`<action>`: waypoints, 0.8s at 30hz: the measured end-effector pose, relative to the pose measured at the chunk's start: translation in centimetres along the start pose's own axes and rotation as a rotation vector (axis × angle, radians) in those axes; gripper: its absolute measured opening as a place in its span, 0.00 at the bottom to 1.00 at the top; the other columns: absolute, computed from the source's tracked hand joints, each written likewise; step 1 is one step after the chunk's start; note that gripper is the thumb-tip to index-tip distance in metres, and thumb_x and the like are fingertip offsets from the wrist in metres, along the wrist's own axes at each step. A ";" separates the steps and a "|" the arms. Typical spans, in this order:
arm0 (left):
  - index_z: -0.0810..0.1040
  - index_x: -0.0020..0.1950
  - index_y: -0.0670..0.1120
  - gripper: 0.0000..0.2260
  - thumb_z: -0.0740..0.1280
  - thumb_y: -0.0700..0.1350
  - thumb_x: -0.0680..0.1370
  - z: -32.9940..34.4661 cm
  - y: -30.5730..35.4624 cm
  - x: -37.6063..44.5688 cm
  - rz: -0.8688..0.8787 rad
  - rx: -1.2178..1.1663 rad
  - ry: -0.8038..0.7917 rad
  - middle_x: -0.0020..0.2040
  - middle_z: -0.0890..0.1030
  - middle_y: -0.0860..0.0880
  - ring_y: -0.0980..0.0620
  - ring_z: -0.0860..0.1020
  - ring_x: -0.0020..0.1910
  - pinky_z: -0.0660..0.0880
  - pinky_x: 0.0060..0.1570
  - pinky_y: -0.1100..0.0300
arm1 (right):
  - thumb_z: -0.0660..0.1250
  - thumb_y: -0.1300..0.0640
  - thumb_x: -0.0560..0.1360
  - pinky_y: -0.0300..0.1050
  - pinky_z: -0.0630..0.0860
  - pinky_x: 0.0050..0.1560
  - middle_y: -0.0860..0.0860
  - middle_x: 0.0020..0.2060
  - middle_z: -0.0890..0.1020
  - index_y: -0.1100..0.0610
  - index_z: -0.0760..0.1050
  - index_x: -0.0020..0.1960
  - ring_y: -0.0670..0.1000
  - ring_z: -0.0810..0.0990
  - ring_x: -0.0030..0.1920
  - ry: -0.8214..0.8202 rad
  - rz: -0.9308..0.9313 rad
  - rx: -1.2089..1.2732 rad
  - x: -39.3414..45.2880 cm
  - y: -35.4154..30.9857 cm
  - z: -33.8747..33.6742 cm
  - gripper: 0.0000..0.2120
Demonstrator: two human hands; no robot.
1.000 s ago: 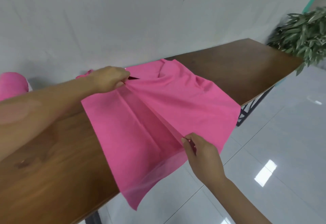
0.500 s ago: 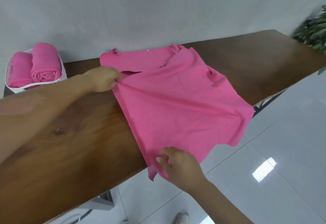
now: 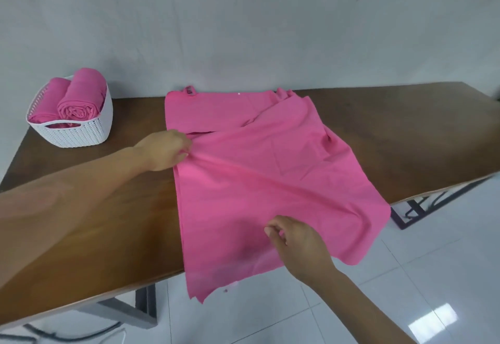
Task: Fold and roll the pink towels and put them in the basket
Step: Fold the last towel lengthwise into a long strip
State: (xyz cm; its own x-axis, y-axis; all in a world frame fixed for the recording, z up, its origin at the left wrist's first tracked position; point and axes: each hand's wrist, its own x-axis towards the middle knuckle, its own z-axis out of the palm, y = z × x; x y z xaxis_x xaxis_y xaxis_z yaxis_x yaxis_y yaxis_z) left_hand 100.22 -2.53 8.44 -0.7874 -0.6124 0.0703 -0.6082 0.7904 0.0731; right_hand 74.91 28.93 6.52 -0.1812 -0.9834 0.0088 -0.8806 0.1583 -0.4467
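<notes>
A pink towel (image 3: pixel 243 181) lies spread across the wooden table (image 3: pixel 108 208), its near edge hanging over the front. Another pink towel (image 3: pixel 216 111) lies flat beneath it at the back. My left hand (image 3: pixel 165 153) pinches the top towel's left edge, pulling a long crease toward the right. Over the towel's near part, my right hand (image 3: pixel 297 243) hovers with curled fingers; whether it holds cloth is unclear. At the far left stands a white basket (image 3: pixel 78 132) holding two rolled pink towels (image 3: pixel 77 100).
A grey wall runs behind the table. White tiled floor (image 3: pixel 405 289) lies in front and to the right. Dark metal table legs (image 3: pixel 414 208) show under the right end, and grey legs under the near left edge.
The view has swung left and back, bringing the basket into sight. The towel has been laid flatter on the table. My right hand has let go of the fold and moved onto the near part.
</notes>
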 end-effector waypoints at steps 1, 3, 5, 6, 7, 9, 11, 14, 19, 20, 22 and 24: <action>0.82 0.51 0.46 0.06 0.66 0.44 0.79 0.1 0.5 0.1 -0.021 -0.016 0.006 0.51 0.81 0.49 0.46 0.78 0.53 0.77 0.53 0.48 | 0.60 0.48 0.82 0.47 0.76 0.43 0.43 0.41 0.79 0.47 0.76 0.49 0.46 0.78 0.42 0.001 -0.012 0.004 0.2 0.9 -0.6 0.07; 0.81 0.50 0.45 0.05 0.66 0.43 0.78 0.5 1.7 0.1 -0.063 -0.047 0.026 0.51 0.81 0.48 0.45 0.79 0.52 0.76 0.53 0.49 | 0.61 0.48 0.81 0.47 0.75 0.42 0.43 0.40 0.78 0.47 0.75 0.48 0.46 0.78 0.41 -0.003 -0.036 0.014 0.7 2.7 -1.8 0.06; 0.82 0.52 0.45 0.06 0.66 0.42 0.79 1.0 3.2 0.0 -0.102 -0.076 0.035 0.52 0.81 0.47 0.45 0.79 0.52 0.76 0.54 0.51 | 0.62 0.49 0.81 0.47 0.75 0.42 0.43 0.38 0.78 0.46 0.75 0.47 0.46 0.77 0.40 -0.010 -0.054 0.031 1.2 4.4 -2.8 0.06; 0.82 0.54 0.45 0.07 0.66 0.42 0.79 1.3 4.0 -0.1 -0.117 -0.091 0.043 0.53 0.82 0.47 0.45 0.79 0.52 0.76 0.54 0.52 | 0.62 0.49 0.81 0.47 0.74 0.41 0.43 0.37 0.78 0.46 0.75 0.47 0.46 0.76 0.38 -0.008 -0.064 0.039 1.5 5.2 -3.2 0.05; 0.82 0.55 0.45 0.07 0.66 0.42 0.79 1.7 4.7 -0.1 -0.128 -0.102 0.047 0.53 0.82 0.47 0.45 0.79 0.52 0.75 0.55 0.53 | 0.63 0.49 0.80 0.47 0.75 0.40 0.42 0.35 0.77 0.46 0.74 0.46 0.45 0.76 0.37 -0.006 -0.069 0.045 1.9 5.9 -3.5 0.05; 0.82 0.55 0.45 0.08 0.66 0.42 0.79 2.2 5.8 0.0 -0.147 -0.117 0.060 0.52 0.82 0.46 0.45 0.79 0.53 0.75 0.55 0.53 | 0.63 0.50 0.80 0.48 0.76 0.40 0.43 0.35 0.78 0.46 0.75 0.47 0.44 0.77 0.37 -0.008 -0.069 0.063 2.6 7.0 -3.9 0.04; 0.81 0.54 0.44 0.07 0.65 0.41 0.79 2.4 6.4 0.5 -0.171 -0.132 0.074 0.52 0.81 0.46 0.44 0.79 0.52 0.75 0.55 0.51 | 0.64 0.51 0.80 0.49 0.77 0.40 0.44 0.35 0.80 0.46 0.75 0.47 0.45 0.78 0.36 -0.002 -0.075 0.099 3.6 7.8 -4.2 0.04; 0.79 0.55 0.41 0.07 0.65 0.40 0.79 2.1 6.6 2.6 -0.193 -0.145 0.115 0.51 0.81 0.43 0.42 0.78 0.52 0.75 0.53 0.48 | 0.64 0.52 0.79 0.48 0.78 0.39 0.44 0.36 0.81 0.45 0.74 0.46 0.46 0.80 0.35 0.009 -0.079 0.133 5.2 8.5 -4.6 0.04; 0.79 0.56 0.39 0.07 0.63 0.38 0.81 2.1 5.2 9.0 -0.227 -0.189 0.217 0.51 0.81 0.40 0.39 0.79 0.49 0.75 0.50 0.48 | 0.62 0.52 0.79 0.47 0.78 0.38 0.43 0.36 0.81 0.44 0.72 0.45 0.43 0.80 0.35 0.017 -0.059 0.139 8.5 9.1 -5.0 0.05; 0.79 0.55 0.39 0.07 0.63 0.38 0.80 2.1 4.9 10.4 -0.244 -0.200 0.223 0.51 0.81 0.39 0.39 0.79 0.49 0.75 0.50 0.48 | 0.62 0.53 0.79 0.46 0.78 0.38 0.43 0.36 0.81 0.44 0.73 0.45 0.43 0.80 0.35 0.016 -0.047 0.139 9.2 9.3 -5.1 0.05; 0.79 0.55 0.39 0.07 0.64 0.39 0.80 2.4 4.4 13.3 -0.280 -0.232 0.216 0.51 0.82 0.39 0.39 0.79 0.49 0.74 0.49 0.49 | 0.64 0.54 0.79 0.46 0.78 0.39 0.43 0.36 0.81 0.44 0.73 0.45 0.44 0.80 0.36 0.014 -0.024 0.138 10.7 9.6 -5.5 0.06; 0.79 0.54 0.40 0.06 0.66 0.41 0.80 2.8 4.2 16.2 -0.302 -0.265 0.201 0.51 0.82 0.40 0.39 0.79 0.50 0.74 0.49 0.50 | 0.64 0.54 0.79 0.46 0.77 0.40 0.43 0.37 0.81 0.44 0.73 0.45 0.45 0.80 0.37 0.011 -0.010 0.112 12.4 9.9 -6.1 0.06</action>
State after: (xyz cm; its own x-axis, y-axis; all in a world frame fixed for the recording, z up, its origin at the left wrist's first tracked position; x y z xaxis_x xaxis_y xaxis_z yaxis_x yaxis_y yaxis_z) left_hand 84.61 -9.14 7.06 -0.5271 -0.8267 0.1968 -0.7405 0.5605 0.3708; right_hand 61.29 18.86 7.61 -0.1783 -0.9837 0.0234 -0.8277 0.1371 -0.5441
